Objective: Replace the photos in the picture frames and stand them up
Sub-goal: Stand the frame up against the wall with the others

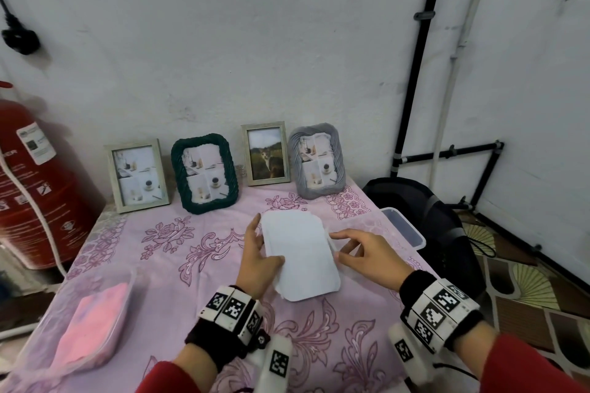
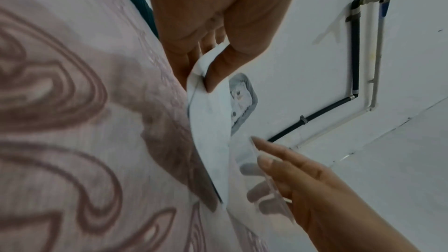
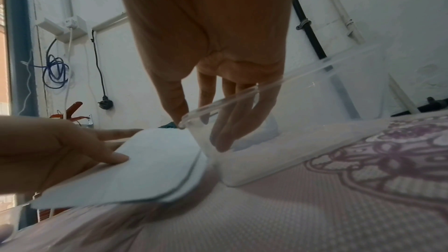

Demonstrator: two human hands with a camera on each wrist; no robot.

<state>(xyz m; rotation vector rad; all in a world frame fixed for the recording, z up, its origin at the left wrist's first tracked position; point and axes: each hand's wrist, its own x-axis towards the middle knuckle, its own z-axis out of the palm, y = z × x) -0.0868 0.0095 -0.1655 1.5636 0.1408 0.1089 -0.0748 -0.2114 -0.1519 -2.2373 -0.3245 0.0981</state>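
Observation:
Four picture frames stand along the wall: a pale wooden frame [image 1: 138,175], a dark green rope frame [image 1: 205,173], a wooden frame with a cat photo [image 1: 266,153] and a grey frame [image 1: 317,161] [image 2: 244,102]. In the middle of the table is a stack of photos [image 1: 300,258] [image 2: 211,125] [image 3: 150,170], white backs up and lifted off the cloth. My left hand [image 1: 260,246] [image 2: 213,60] grips its left edge, thumb on top. My right hand [image 1: 338,246] [image 3: 201,133] pinches a clear plastic box [image 3: 303,141] [image 2: 274,183] at the stack's right side, thumb on the rim.
A pink floral cloth [image 1: 178,265] covers the table. A clear tub [image 1: 92,322] with something pink in it sits front left. Another clear container [image 1: 404,226] lies at the right edge, with a black bag [image 1: 424,217] beyond it. A red fire extinguisher [image 1: 32,175] stands left.

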